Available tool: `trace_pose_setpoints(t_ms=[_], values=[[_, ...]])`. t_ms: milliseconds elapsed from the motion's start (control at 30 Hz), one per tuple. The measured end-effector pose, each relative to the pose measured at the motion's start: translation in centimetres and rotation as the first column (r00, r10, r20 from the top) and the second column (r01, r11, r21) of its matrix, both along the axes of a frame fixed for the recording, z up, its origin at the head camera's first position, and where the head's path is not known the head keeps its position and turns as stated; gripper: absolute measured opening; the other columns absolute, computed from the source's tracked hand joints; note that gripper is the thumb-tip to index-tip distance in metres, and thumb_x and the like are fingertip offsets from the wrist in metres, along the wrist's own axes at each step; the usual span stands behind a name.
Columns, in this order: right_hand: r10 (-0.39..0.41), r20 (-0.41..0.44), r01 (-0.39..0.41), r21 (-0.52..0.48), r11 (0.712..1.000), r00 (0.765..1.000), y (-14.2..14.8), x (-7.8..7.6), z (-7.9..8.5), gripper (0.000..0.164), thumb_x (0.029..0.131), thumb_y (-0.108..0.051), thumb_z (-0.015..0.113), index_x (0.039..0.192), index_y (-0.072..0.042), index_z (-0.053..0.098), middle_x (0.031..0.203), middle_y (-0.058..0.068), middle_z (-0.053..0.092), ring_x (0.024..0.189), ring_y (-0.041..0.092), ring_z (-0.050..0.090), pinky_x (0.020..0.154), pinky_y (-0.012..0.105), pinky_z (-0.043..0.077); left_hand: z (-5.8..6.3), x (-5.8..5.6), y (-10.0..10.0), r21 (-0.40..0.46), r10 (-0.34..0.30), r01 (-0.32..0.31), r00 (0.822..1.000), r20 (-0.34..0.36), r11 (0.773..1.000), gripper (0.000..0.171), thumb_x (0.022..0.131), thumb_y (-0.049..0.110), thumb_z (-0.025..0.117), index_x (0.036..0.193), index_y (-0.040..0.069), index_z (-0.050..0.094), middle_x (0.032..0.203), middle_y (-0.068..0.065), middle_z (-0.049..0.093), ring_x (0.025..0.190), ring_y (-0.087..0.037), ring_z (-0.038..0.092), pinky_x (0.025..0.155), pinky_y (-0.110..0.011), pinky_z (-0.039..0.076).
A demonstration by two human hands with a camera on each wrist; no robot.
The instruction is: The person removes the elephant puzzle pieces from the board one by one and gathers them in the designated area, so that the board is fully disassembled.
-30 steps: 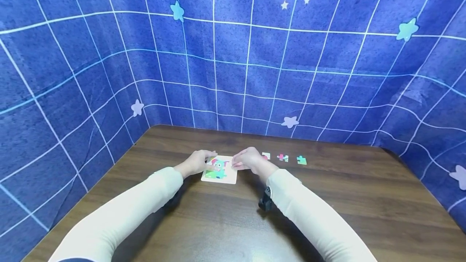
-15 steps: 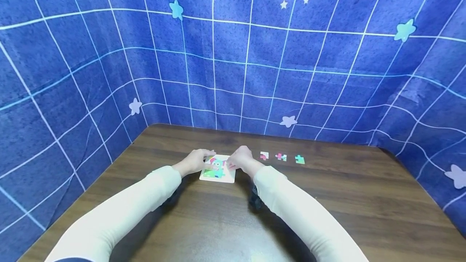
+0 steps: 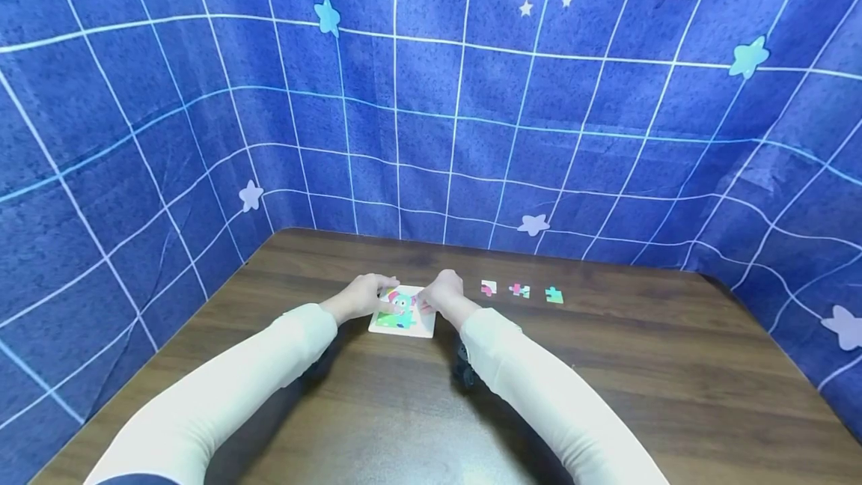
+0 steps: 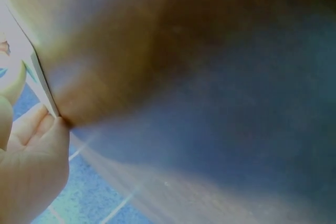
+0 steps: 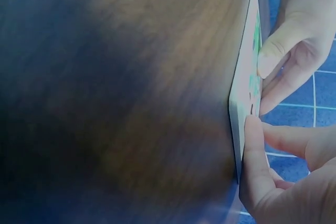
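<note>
A square puzzle board (image 3: pixel 416 332) with a white border and a turquoise elephant picture lies on the brown table. My left hand (image 3: pixel 360 296) holds its left side, the thumb over the picture and the other fingers by the edge. My right hand (image 3: pixel 444 295) is bent over the right part of the board. In the right wrist view, the right fingertips (image 5: pixel 253 124) come together low on the picture, pinching a puzzle piece that they mostly hide. Loose to the right lie a pink-and-white piece (image 3: pixel 488 288), another pink-and-white piece (image 3: pixel 520 291) and a green piece (image 3: pixel 554 295).
A blue curtain (image 3: pixel 417 141) with white grid lines and stars hangs along the table's back and sides. The wooden table (image 3: pixel 626 350) stretches to the right of the loose pieces. A dark device (image 3: pixel 465 367) sits under the right wrist.
My right hand has moved left from the board's right edge onto its picture, uncovering the nearest loose piece. The left hand stays at the left side, and the board stays put.
</note>
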State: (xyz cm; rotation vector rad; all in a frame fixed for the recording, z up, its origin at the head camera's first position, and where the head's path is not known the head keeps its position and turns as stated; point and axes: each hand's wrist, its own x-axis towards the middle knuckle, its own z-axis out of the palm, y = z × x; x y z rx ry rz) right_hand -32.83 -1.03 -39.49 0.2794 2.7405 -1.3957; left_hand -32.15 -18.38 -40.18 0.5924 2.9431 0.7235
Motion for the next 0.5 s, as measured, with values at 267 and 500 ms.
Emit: trace_pose_setpoints(t_ms=[267,500], values=[[-0.041,0.025,0.042,-0.065,0.997,0.999,-0.07,-0.24,-0.01,0.034,0.069,0.003,0.08,0.097,0.015,0.064,0.075,0.023,0.071,0.056,0.024,0.071,0.05,0.026,0.057,0.33,0.05,0.07,-0.003,0.016,-0.016,0.999,0.04,1.0,0.059,0.083,0.022,0.077,0.134,0.0,0.056,0.143,-0.016,0.05,0.132,-0.037,0.047,0.113,-0.047,0.036],[-0.066,-0.026,0.069,0.097,0.993,0.997,-0.03,0.07,0.31,0.046,0.067,-0.014,0.086,0.102,0.009,0.067,0.1,0.02,0.071,0.09,0.025,0.07,0.086,0.029,0.056,0.18,0.09,0.02,0.003,0.022,-0.022,0.999,0.038,1.0,0.059,0.083,0.021,0.077,0.134,0.001,0.056,0.143,-0.015,0.05,0.135,-0.036,0.044,0.115,-0.047,0.032]])
